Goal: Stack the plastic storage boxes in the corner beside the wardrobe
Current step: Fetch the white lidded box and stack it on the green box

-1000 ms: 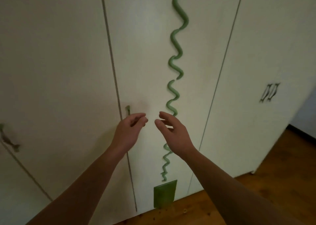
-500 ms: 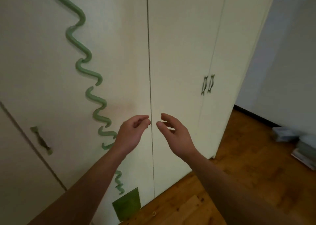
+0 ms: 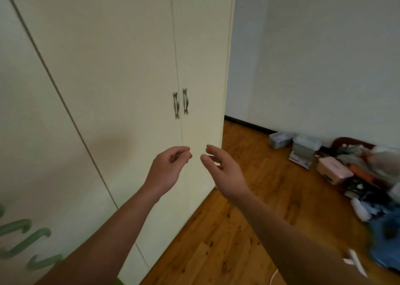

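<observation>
Two bare arms reach out from the bottom of the frame. The left hand (image 3: 170,167) is in the middle. Its fingers curl loosely toward the thumb, and it holds nothing. The right hand (image 3: 224,170) is just beside it, not touching. Its fingers are loose and a bit spread, and it holds nothing too. Both hands are up in the air in front of the wardrobe (image 3: 121,68), a tall cream one that fills the left half of the frame. Two thin metal handles (image 3: 176,105) sit side by side on its doors, above the hands. A wavy green shape (image 3: 23,239) is on a door at the lower left. The wooden floor (image 3: 218,241) fills the lower right. Farther off, at the middle right, the plastic storage boxes (image 3: 305,147) sit on the floor near the white wall (image 3: 324,57), well apart from the hands. One is grey-blue, one is see-through with a lid, and one is pink. Past them, at the right edge, is a blurry pile of things (image 3: 372,176).
</observation>
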`<state>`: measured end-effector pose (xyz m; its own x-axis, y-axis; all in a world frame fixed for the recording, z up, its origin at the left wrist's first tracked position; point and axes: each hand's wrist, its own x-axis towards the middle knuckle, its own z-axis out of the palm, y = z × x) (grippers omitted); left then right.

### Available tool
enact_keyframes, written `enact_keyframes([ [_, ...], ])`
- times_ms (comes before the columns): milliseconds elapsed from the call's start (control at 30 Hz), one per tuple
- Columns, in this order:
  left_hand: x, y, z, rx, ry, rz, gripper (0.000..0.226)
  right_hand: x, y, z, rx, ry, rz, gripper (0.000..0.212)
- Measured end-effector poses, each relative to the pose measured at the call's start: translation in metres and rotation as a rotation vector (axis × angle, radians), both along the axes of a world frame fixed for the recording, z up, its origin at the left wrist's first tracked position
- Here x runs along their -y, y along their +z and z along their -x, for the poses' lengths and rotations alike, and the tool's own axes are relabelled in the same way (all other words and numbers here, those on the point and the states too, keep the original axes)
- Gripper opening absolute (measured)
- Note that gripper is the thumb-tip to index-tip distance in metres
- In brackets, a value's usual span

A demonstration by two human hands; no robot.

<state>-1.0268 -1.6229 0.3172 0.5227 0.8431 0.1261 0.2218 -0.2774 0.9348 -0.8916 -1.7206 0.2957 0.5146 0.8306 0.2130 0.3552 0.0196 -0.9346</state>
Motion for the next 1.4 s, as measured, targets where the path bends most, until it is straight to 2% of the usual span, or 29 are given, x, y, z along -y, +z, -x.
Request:
enact_keyframes([
  [367, -0.063, -0.01, -0.151, -0.062, -0.34, -0.088, 0.031, -0.019, 0.003, -0.107, 0.038, -0.387, 0.075, 0.057],
  [700, -0.127, -0.015, -0.239, -0.115, -0.584, -0.137, 0.032, -0.061, 0.004, -0.16, -0.012, -0.558, 0.089, 0.056],
  [1100, -0.152, -0.022, -0.334, -0.113, -0.681, -0.128, 0.032, -0.075, -0.013, -0.245, -0.023, -0.668, 0.095, 0.058],
  [1400, -0.141, -0.025, -0.47, -0.141, -0.688, -0.129, 0.028, -0.06, -0.018, -0.375, 0.012, -0.738, 0.081, 0.057],
])
